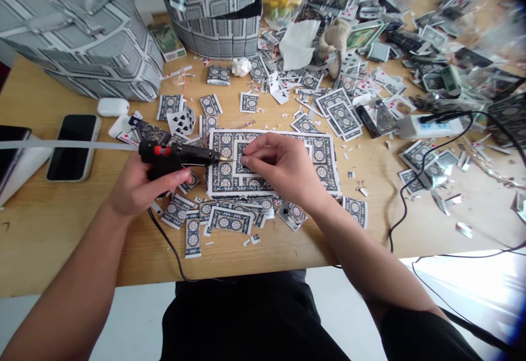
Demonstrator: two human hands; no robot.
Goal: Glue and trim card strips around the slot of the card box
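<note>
On the left of the wooden table (36, 251), a smartphone (74, 147) lies face up, with a white earbud case (113, 107) just beyond its far right corner. Behind them stands a large card-covered structure (107, 38). A pale glue stick (82, 144) extends leftward from the rear of a black glue gun (176, 153). The left hand (135, 185) has its fingers clamped around the gun's handle; the nozzle points right, over the card panel, though contact cannot be told. Farther back, to the right of the structure, is a rounded container (213, 38) faced with cards.

At centre, the rectangular card panel (224, 177), covered in patterned card backs, lies flat near the table's near edge. Upon it sits a smaller white-bordered card piece (238, 147), partly hidden by the right hand (283, 166). The thumb and forefinger tips nearly meet at this piece; whether they pinch it cannot be told. Cut card pieces (228, 221) lie along the panel's near side.

Right of centre, overlapping playing cards (343, 117) rest beyond the panel. Farther right, a white power strip (429, 127) carries a black cable (405, 199), which loops toward the near edge.
</note>
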